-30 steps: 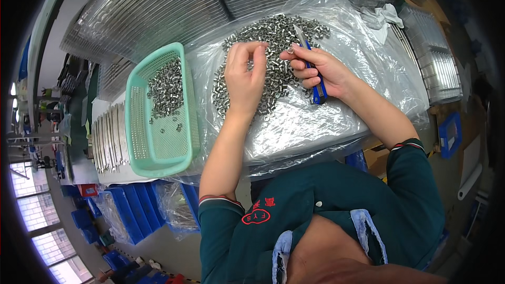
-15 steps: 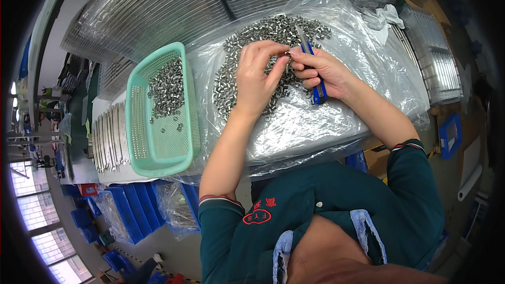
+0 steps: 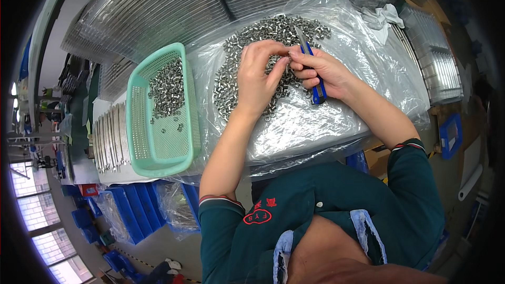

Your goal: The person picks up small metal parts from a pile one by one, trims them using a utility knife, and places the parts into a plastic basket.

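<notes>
Head view: right hand (image 3: 325,69) wraps blue utility knife (image 3: 319,93) above heaped metal sleeves (image 3: 276,26); left hand (image 3: 255,79) brings thumb, forefinger to right fingertips, pinch unclear. Likely two-handed fingertip work; next move probably needs steadiness.

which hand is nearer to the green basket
Left. The left hand is right of the basket, over the metal pieces; the right hand is farther right, holding the blue utility knife.
</notes>
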{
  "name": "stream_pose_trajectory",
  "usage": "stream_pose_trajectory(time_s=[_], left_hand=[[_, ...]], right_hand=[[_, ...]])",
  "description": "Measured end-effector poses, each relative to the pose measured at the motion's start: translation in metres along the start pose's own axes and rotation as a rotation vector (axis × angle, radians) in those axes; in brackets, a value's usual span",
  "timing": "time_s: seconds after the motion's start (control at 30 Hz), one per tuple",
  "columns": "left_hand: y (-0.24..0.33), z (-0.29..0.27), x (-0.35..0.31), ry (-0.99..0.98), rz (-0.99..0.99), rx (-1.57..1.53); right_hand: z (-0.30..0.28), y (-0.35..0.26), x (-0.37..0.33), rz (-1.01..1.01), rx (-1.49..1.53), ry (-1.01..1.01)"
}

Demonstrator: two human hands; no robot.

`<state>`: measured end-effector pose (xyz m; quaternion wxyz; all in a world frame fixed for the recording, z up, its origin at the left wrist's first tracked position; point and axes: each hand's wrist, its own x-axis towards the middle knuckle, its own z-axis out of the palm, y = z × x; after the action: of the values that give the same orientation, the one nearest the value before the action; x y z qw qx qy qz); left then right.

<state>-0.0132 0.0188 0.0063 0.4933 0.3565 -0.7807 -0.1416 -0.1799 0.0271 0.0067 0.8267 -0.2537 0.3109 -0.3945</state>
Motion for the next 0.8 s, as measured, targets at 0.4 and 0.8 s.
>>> stream_pose_trajectory(time_s=[0.4,0.8], left_hand=[[0.001,0.000,-0.001,-0.011,-0.092,-0.072],[-0.014,-0.035,0.013,0.747,-0.426,-0.836]], right_hand=[[0.000,-0.002,0.000,-0.007,-0.082,-0.027],[0.000,-0.005,0.001,0.000,0.026,-0.043]])
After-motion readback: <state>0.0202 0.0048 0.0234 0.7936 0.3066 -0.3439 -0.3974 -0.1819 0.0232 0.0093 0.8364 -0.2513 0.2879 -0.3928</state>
